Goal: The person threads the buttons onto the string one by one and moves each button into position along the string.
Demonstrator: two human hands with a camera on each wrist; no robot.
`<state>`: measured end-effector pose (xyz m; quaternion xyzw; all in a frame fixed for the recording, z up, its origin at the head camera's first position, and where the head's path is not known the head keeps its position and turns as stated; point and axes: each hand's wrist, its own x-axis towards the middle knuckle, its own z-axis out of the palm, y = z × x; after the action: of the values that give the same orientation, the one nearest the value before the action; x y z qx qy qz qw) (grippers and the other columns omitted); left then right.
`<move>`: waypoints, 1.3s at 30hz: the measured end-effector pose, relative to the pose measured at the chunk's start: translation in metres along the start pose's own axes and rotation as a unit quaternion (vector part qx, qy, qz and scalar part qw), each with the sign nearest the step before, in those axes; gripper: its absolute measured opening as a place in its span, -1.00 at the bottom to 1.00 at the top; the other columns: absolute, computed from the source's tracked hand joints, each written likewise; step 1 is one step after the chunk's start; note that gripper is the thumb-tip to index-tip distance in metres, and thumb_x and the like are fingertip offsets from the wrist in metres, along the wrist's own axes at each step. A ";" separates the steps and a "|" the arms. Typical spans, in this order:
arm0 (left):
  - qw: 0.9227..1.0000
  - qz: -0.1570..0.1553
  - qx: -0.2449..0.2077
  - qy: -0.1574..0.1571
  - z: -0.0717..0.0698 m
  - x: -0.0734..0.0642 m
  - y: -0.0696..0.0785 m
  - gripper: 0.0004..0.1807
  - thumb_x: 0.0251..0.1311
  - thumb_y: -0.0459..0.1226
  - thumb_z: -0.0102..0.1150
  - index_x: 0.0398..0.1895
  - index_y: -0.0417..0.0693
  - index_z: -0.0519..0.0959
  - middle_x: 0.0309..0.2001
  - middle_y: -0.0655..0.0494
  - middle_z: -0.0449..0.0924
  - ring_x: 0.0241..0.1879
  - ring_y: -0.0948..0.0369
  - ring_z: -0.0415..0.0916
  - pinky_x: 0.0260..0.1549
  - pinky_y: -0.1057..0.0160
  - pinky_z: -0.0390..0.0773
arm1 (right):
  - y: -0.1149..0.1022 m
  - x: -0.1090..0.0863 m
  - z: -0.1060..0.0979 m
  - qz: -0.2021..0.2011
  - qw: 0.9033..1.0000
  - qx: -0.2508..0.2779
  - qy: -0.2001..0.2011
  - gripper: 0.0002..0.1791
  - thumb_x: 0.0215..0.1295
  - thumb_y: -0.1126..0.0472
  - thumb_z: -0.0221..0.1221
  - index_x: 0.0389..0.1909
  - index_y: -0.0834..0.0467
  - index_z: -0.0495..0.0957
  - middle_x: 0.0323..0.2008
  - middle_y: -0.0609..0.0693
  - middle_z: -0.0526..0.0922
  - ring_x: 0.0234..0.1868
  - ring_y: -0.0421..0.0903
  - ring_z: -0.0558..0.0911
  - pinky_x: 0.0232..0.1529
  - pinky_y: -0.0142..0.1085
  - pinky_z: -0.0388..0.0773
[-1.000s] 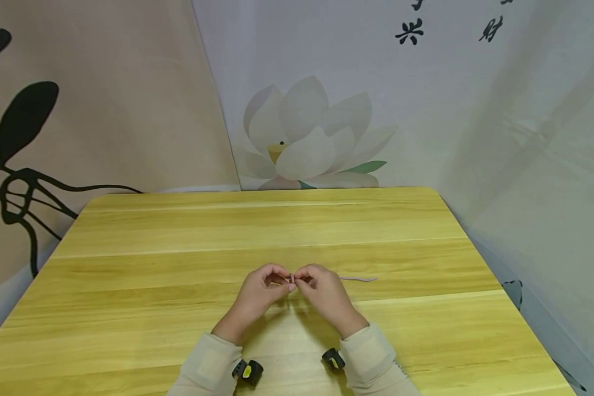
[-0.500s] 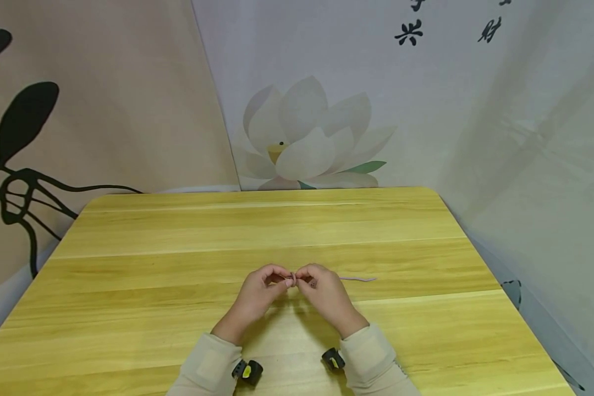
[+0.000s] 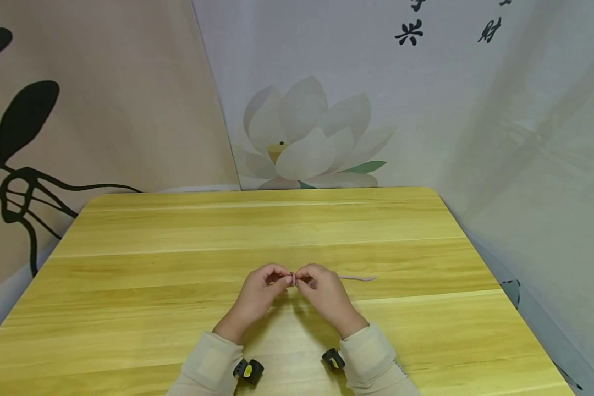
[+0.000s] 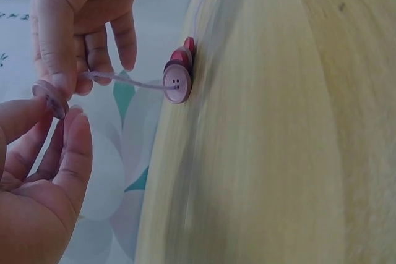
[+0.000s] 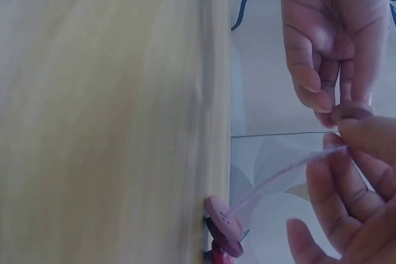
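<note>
My left hand (image 3: 257, 294) pinches a mauve button (image 4: 51, 98) on edge between thumb and fingertips. Close against it on the right, my right hand (image 3: 326, 294) pinches a thin pale-purple cord (image 4: 133, 81) near its end; the tip is hidden among the fingers. The cord slopes down from there through a larger pink button (image 4: 177, 83) with several holes. Behind that one, several more strung buttons, dark and red (image 4: 180, 57), stand in a row near the tabletop. In the head view, the cord's tail (image 3: 358, 278) lies to the right of my right hand.
A wooden table (image 3: 297, 225) with light grain lies under both hands. Beyond its back edge hangs a cloth backdrop (image 3: 317, 132) printed with a lotus. Black wrist devices (image 3: 249, 372) sit at both beige cuffs.
The button between my hands has turned a little, and my left thumb has shifted slightly up along it. My right hand and the cord's tail stay in place.
</note>
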<state>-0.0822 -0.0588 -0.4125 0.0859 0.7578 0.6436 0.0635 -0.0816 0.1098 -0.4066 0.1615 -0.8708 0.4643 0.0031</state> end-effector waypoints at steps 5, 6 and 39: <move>1.000 -0.004 0.001 0.006 0.000 -0.001 0.002 -0.89 0.30 -0.37 0.14 -0.24 -0.29 0.57 -0.26 -0.04 0.63 -0.22 0.11 0.56 -0.16 0.02 0.60 | -0.002 0.000 0.000 -0.001 1.000 0.000 -0.001 -0.92 0.32 0.31 0.18 -0.24 0.16 0.64 -0.29 -0.06 0.66 -0.30 -0.18 0.56 -0.27 -0.37 0.53; 1.000 -0.005 0.000 0.007 0.000 0.000 0.002 -0.90 0.30 -0.38 0.14 -0.25 -0.28 0.58 -0.27 -0.04 0.63 -0.22 0.09 0.56 -0.16 0.01 0.60 | -0.002 0.000 0.000 0.000 1.000 0.001 -0.002 -0.92 0.33 0.30 0.18 -0.24 0.16 0.64 -0.29 -0.06 0.66 -0.30 -0.17 0.56 -0.28 -0.37 0.53; 0.997 -0.023 -0.061 0.052 0.002 0.004 0.001 -0.95 0.28 -0.48 0.10 -0.29 -0.37 0.52 -0.34 -0.07 0.62 -0.37 0.19 0.53 -0.24 0.08 0.61 | -0.003 0.003 0.003 0.028 0.999 0.011 -0.033 -0.64 0.26 0.29 0.25 0.07 0.23 0.53 -0.28 -0.06 0.65 -0.28 -0.11 0.59 -0.27 -0.34 0.52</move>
<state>-0.0854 -0.0554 -0.4116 0.0311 0.7210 0.6908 0.0438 -0.0827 0.1051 -0.4051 0.1523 -0.8695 0.4681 -0.0399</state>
